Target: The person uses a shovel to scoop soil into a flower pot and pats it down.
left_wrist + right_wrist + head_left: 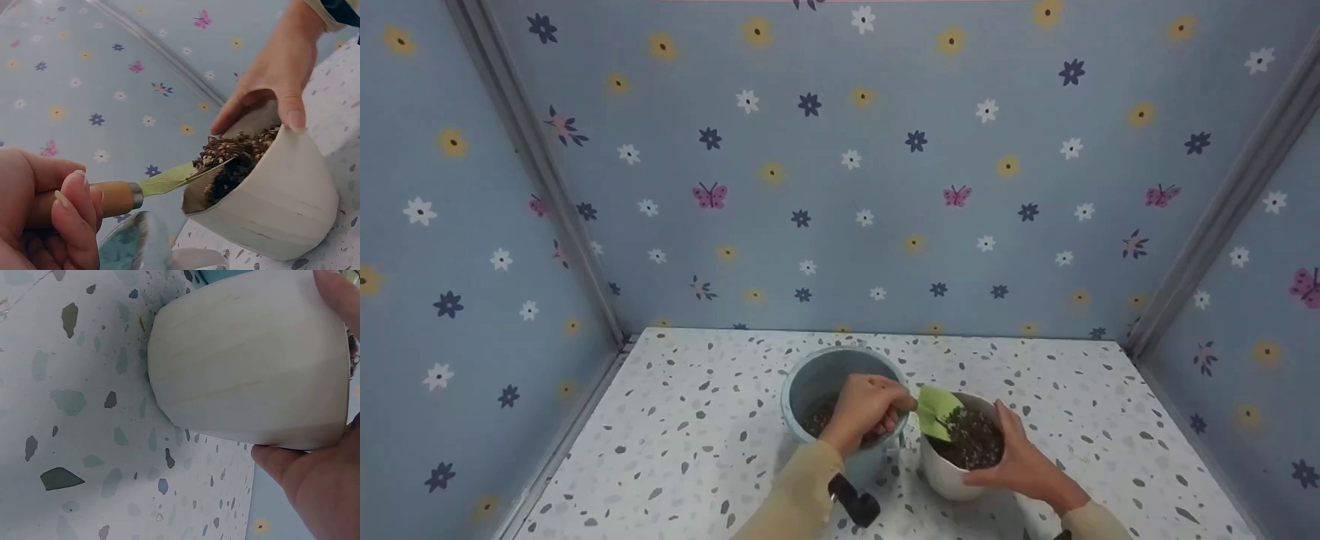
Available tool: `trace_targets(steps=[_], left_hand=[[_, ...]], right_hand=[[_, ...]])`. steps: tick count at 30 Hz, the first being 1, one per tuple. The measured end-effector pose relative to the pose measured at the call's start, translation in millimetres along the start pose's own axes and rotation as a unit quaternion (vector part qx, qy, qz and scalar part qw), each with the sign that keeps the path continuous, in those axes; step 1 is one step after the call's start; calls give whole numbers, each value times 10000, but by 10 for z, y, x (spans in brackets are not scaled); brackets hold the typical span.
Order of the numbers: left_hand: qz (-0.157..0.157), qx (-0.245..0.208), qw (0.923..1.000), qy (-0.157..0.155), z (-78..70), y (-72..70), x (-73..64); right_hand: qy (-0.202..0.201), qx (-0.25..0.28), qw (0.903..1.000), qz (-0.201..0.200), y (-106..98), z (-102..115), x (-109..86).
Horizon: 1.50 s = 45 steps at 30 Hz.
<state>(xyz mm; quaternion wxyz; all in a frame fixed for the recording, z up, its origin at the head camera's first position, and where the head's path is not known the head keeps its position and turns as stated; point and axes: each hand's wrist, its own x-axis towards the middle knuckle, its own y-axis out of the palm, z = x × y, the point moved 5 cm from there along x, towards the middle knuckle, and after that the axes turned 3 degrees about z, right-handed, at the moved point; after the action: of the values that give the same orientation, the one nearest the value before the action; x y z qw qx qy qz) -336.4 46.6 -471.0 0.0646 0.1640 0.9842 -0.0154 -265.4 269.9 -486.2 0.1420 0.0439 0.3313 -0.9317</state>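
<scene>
My left hand (870, 409) grips the wooden handle (115, 197) of a small garden trowel, whose green blade (936, 412) reaches over the rim of a white flowerpot (952, 480). Dark, grainy potting soil (979, 439) fills much of the pot, and in the left wrist view a heap of it (222, 152) lies on the blade's tip. My right hand (1024, 461) holds the pot by its right side, thumb on the near rim and fingers at the far rim. The pot's pale outer wall (247, 365) fills much of the right wrist view.
Left of the pot, under my left forearm, stands a light blue bucket (804, 379) with some soil (817, 420) at its bottom. Both containers stand on a white speckled tabletop (682, 420). Flower-patterned blue panels (840, 187) enclose the back and sides.
</scene>
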Motion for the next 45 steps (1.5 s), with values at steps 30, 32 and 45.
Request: trace_targets(steps=[30, 32, 45], left_hand=[[-699, 2139, 9688, 1043, -181, 236, -64], [-793, 2298, 9623, 1216, -227, 236, -76], [-1156, 4409, 8503, 2629, -629, 476, -186]], right_hand=[[-35, 156, 9996, -227, 72, -485, 261], [-47, 96, 9996, -269, 68, -503, 263], [159, 193, 9995, -186, 83, -486, 299]])
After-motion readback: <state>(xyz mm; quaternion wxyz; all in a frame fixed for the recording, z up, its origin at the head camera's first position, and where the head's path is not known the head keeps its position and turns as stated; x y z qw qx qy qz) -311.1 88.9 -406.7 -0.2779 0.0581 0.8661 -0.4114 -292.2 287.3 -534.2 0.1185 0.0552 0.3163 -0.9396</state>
